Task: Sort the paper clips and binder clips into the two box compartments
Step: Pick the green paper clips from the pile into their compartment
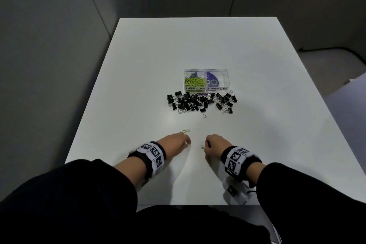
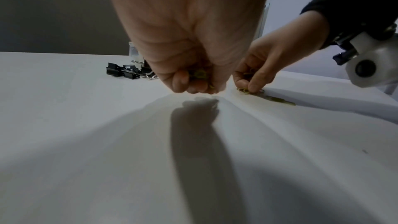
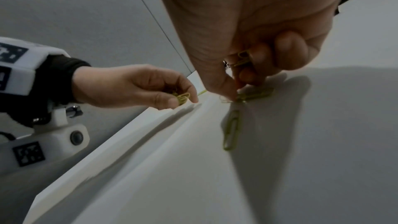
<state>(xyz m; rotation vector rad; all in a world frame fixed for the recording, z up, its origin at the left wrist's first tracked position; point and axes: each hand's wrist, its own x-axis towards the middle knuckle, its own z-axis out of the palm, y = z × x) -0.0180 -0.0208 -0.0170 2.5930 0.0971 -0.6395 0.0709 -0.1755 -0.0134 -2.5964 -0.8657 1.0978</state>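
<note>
A clear two-compartment box stands mid-table; its left side, labelled PAPER CLIPS, holds green paper clips, and its right side, labelled BINDER CLIPS, shows no clips. Black binder clips lie heaped just in front of it. Near the front edge my left hand curls round a bunch of green paper clips. My right hand keeps some clips in its curled fingers and pinches another clip on the table. One loose clip lies beyond the left hand, another under the right hand.
The white table ends close behind both wrists, with grey partition walls to the left and behind. Each wrist carries a band with black-and-white markers and a white camera mount.
</note>
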